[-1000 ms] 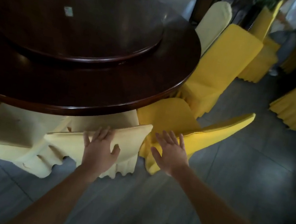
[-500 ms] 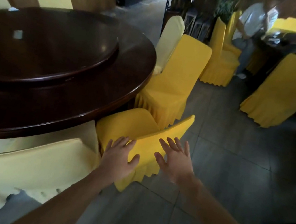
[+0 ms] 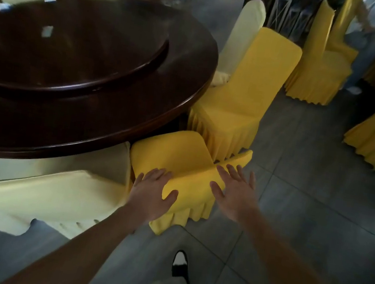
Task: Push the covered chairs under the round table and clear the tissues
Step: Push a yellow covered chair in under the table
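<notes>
A dark round table with a raised turntable fills the upper left. A bright yellow covered chair stands right below me, its seat partly under the table's edge. My left hand rests on the top of that chair's back, fingers over the edge and thumb behind it. My right hand lies flat against the same back, fingers spread. A pale cream covered chair sits to the left, tucked under the table. White tissues lie at the table's far edge, and one small white piece on the turntable.
Another yellow chair and a cream one stand at the table's right side. More yellow chairs stand further right, near a person at another table. Grey tiled floor stretches to the right. My shoe is below.
My left hand left the cream chair's back and moved onto the yellow chair's back. My right hand came to rest on it too. My view swung right.
</notes>
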